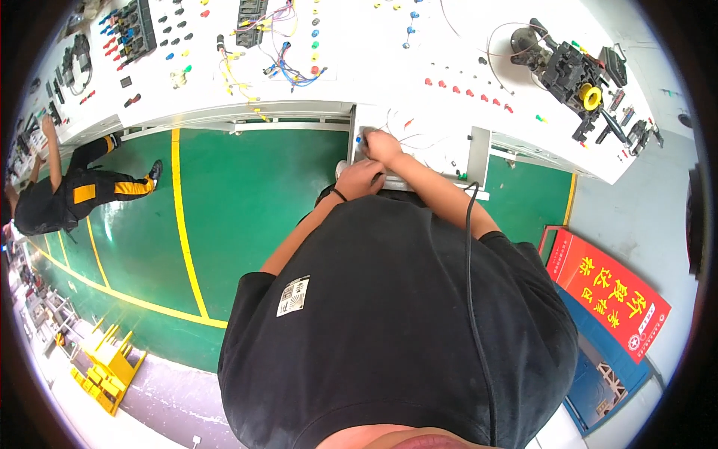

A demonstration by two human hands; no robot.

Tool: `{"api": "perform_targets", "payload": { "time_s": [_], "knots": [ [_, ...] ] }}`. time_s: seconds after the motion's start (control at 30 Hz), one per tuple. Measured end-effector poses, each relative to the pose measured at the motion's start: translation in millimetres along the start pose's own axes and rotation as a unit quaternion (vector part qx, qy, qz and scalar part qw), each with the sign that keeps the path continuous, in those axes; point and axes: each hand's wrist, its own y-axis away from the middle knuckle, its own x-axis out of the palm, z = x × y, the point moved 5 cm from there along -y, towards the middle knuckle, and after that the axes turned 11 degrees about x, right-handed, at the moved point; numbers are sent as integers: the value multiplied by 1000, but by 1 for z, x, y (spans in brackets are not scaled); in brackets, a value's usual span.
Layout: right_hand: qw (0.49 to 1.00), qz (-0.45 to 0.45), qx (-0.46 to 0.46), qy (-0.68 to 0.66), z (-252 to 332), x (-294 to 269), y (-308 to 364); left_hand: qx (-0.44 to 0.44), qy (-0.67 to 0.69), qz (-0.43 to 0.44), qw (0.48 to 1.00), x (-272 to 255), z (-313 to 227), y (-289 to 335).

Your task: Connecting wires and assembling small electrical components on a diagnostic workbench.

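A white drawer (441, 153) stands pulled out from under the table, with thin wires and small parts lying inside. My right hand (382, 148) reaches into its left side, fingers curled and closed beside a small blue piece (359, 140). What these fingers hold, if anything, is too small to make out. Just nearer to me, my left hand (359, 180) is at the drawer's front left corner, close below the right hand. Its fingers are bent inward and closed; what lies under them is hidden. A small red piece (408, 123) and green pieces (461, 176) lie in the drawer.
The white table (374, 75) carries bundled wires (288, 67), rows of coloured buttons (467, 93) and a black machine with a yellow spool (591, 96). A black cable (470, 262) runs down my right side. Another person (75, 191) works at the far left. A red sign (609, 288) stands right.
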Motion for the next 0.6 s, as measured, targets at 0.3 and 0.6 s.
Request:
{"api": "perform_targets", "payload": {
  "time_s": [0.3,0.6],
  "knots": [
    [919,-209,-19,-334,10,-183,42,-1,-23,7,1000,1,2,5],
    [875,-434,-81,-196,25,-239,11,1,8,16,1000,4,3,8]
  ]
}}
